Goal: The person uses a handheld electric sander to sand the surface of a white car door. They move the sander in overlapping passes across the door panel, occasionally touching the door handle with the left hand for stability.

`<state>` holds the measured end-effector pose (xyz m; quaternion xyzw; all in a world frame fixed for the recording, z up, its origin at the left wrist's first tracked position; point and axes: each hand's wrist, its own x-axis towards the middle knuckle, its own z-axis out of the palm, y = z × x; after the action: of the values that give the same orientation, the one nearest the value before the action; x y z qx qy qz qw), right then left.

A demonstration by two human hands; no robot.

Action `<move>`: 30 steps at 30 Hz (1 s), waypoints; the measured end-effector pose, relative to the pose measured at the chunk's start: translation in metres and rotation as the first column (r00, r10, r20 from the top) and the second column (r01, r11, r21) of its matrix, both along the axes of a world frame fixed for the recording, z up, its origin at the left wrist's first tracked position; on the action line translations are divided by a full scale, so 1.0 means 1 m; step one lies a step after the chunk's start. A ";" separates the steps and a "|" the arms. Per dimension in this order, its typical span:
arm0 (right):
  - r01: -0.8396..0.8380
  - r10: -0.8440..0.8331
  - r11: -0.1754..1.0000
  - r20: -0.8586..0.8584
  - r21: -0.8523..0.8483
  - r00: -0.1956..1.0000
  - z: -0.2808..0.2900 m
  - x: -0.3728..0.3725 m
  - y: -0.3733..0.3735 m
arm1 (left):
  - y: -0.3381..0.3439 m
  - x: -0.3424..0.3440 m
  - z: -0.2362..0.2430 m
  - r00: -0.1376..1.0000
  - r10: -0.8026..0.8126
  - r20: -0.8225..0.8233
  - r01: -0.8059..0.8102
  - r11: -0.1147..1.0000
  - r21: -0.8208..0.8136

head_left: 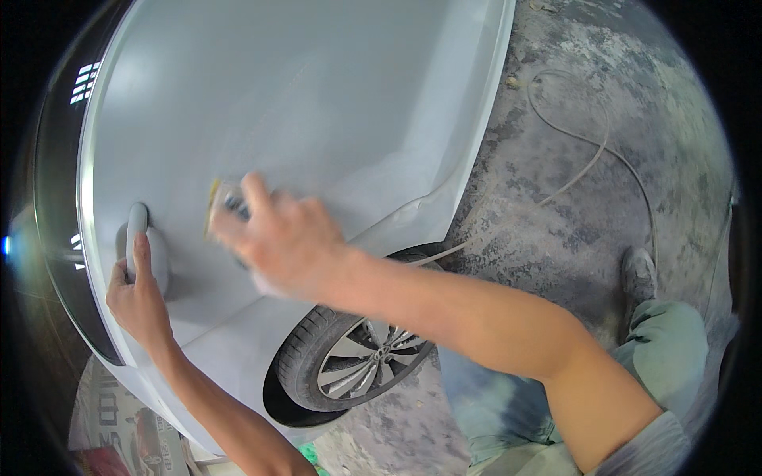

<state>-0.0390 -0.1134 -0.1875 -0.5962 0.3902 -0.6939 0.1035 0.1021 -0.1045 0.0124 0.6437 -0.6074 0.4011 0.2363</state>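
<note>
Left hand: closed around the handle, thumb lying along it.
Right hand: blurred, gripping a block.
Block: over the grey door, right of the handle; contact unclear.
Wheel: silver spokes, dark tyre.
Hose: looped on the floor.

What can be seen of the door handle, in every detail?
The door handle is a long, pale grey bar, rounded on top, apparently painted and smooth. It stands upright in the picture, over a hollow in the car door, near the window. The left hand grips and partly hides its lower part.
</note>
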 end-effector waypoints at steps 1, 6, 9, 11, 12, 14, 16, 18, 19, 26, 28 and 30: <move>0.080 -0.077 0.995 0.049 -0.056 0.996 0.002 0.006 0.000 | 0.001 -0.001 0.000 1.000 0.003 -0.021 -0.002 1.000 0.027; 0.109 -0.104 0.991 0.073 -0.075 0.992 0.013 -0.025 -0.030 | 0.005 -0.002 0.000 0.999 0.000 -0.043 0.002 0.999 0.050; 0.183 -0.189 0.981 0.102 0.068 0.977 0.021 -0.071 -0.056 | 0.005 -0.002 0.001 1.000 0.017 -0.020 -0.016 1.000 0.019; 0.204 -0.227 0.967 0.156 0.153 0.961 0.026 -0.105 -0.080 | 0.004 -0.002 0.001 0.999 0.033 -0.015 -0.033 0.999 0.008; 0.164 -0.201 0.966 0.178 0.200 0.963 0.027 -0.125 -0.091 | 0.004 -0.002 0.001 0.999 0.044 -0.021 -0.043 0.999 0.018; 0.153 -0.203 0.961 0.209 0.232 0.957 0.029 -0.131 -0.097 | 0.003 -0.003 0.002 0.998 0.053 -0.022 -0.052 0.998 0.030; 0.211 -0.254 0.957 0.227 0.200 0.940 0.026 -0.117 -0.090 | 0.004 -0.004 0.002 1.000 0.021 -0.016 -0.021 0.999 0.041; 0.286 -0.295 0.954 0.120 0.086 0.948 0.025 -0.074 -0.067 | 0.004 -0.005 0.002 0.997 0.072 0.009 -0.072 0.997 0.023; 0.187 -0.188 0.982 0.082 0.026 0.979 0.023 -0.052 -0.051 | 0.004 -0.005 0.002 0.997 0.076 -0.004 -0.076 0.997 0.031; 0.136 -0.139 0.990 0.085 0.042 0.987 0.004 -0.048 -0.044 | 0.004 -0.009 -0.003 0.997 0.080 0.002 -0.080 0.997 -0.002; 0.235 -0.257 0.960 0.143 0.154 0.956 0.004 -0.085 -0.068 | 0.004 -0.010 -0.004 0.998 0.053 0.023 -0.053 0.998 -0.023; 0.286 -0.325 0.939 0.229 0.189 0.917 0.003 -0.116 -0.090 | 0.005 -0.011 -0.005 0.999 0.030 0.029 -0.031 0.999 0.023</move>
<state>-0.1554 -0.2039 -0.1848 -0.4232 0.5136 -0.7412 0.0883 0.0907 -0.0997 0.0070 0.6497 -0.6057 0.4066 0.2137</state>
